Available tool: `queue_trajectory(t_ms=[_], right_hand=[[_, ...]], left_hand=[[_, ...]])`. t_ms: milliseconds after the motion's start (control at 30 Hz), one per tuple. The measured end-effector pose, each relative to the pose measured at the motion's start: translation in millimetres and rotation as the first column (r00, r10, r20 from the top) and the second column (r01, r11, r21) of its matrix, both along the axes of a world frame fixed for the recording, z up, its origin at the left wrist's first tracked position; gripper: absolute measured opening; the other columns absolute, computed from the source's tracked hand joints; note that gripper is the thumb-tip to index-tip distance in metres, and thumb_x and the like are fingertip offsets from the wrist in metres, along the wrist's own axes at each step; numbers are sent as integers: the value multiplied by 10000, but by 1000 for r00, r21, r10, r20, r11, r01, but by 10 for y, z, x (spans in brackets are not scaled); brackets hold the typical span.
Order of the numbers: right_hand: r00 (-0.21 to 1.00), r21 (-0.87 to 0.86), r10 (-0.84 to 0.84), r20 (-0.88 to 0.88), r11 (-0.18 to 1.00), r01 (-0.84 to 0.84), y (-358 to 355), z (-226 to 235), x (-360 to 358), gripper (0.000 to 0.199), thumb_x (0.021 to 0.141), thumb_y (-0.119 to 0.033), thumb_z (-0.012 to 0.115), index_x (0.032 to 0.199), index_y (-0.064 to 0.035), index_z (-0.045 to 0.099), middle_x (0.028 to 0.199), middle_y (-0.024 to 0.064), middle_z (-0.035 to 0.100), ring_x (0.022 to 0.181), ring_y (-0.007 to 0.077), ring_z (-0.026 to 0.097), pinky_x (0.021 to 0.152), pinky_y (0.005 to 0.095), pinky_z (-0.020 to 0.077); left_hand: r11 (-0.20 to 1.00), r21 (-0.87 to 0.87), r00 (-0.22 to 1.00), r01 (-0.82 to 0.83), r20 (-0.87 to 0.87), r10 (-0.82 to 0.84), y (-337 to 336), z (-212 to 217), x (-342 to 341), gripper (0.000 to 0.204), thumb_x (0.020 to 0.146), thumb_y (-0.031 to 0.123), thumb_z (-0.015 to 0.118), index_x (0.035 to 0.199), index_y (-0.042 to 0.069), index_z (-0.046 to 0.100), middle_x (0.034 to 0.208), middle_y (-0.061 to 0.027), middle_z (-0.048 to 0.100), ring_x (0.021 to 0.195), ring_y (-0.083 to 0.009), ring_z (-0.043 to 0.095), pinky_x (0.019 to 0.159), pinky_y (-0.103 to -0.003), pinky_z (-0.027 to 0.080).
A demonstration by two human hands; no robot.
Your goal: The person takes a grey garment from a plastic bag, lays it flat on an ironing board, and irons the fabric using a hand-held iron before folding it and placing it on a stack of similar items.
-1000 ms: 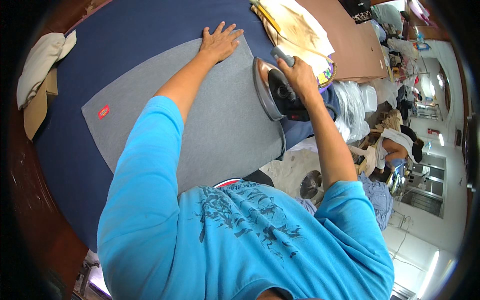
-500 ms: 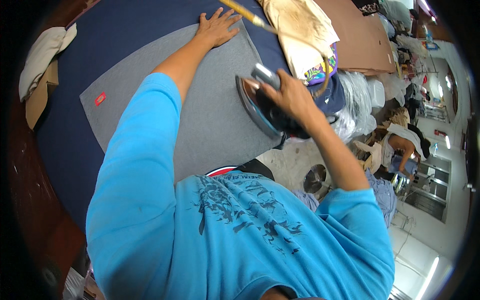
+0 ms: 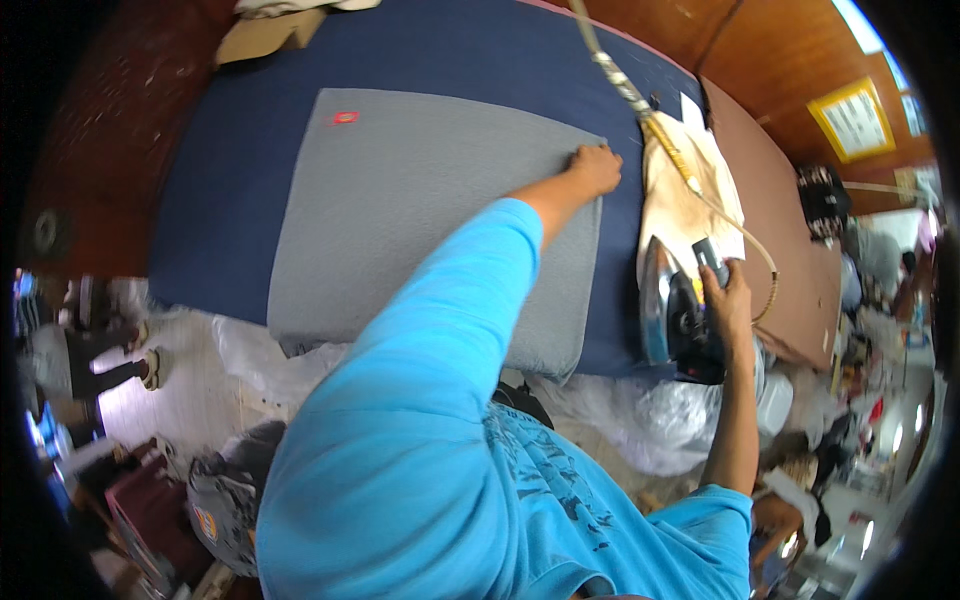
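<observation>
A grey cloth (image 3: 430, 180) with a small red label (image 3: 345, 118) near its far left corner lies flat on the dark blue table cover (image 3: 225, 210). At its far right corner is my left hand (image 3: 597, 170), its fingers curled and closed on the cloth's edge. My right hand (image 3: 732, 300) grips the handle of an iron (image 3: 672, 315), to the right of the grey cloth. The iron's soleplate faces left, beside the near end of a folded cream cloth (image 3: 690, 180). Whether the iron rests on something there, I cannot tell.
A hose (image 3: 630, 95) wrapped with tape hangs over the cream cloth. Brown board (image 3: 785, 210) lies to the right, and a cardboard piece (image 3: 268, 38) at the far left. Clear plastic wrapping (image 3: 660, 420) hangs along the near edge. Another person's legs (image 3: 115, 375) show at left.
The iron in my right hand has moved off the grey cloth to its right. My left hand, spread flat before, is now curled at the cloth's corner. The view has turned.
</observation>
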State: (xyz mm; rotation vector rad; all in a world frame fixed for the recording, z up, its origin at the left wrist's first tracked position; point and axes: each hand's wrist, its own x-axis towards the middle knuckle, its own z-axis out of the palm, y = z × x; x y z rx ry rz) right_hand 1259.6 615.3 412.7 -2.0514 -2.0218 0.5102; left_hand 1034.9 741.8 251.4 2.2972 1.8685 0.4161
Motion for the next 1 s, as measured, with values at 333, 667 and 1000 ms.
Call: queue_trajectory(t_ms=[333,667,1000], right_hand=[[960,192,250,127,943,-271,1722,-495,218,606,709,-323,669,1172,15,472,1006,238,586,917,342,588,797,399,458],[349,603,828,-438,559,-569,266,-156,-2112,755,642,-233,767,1274,-32,405,1274,191,450,1215,319,398,1010,386,312],[432,65,654,-621,593,-803,-1094,-799,-1641,361,677,-64,598,1032,1,585,971,133,622,933,221,571,828,335,444]], left_hand=[[964,-84,908,-253,323,266,-545,527,-479,280,793,40,484,1024,77,636,1016,-198,605,944,-293,610,772,-382,495],[951,112,162,288,973,-163,-1989,2913,-1310,447,762,87,513,1208,102,552,1142,-47,564,945,-150,565,900,-279,425],[829,544,107,131,823,-558,-3419,4230,-2765,412,805,163,567,1201,55,526,1124,-71,578,989,-164,558,918,-284,411]])
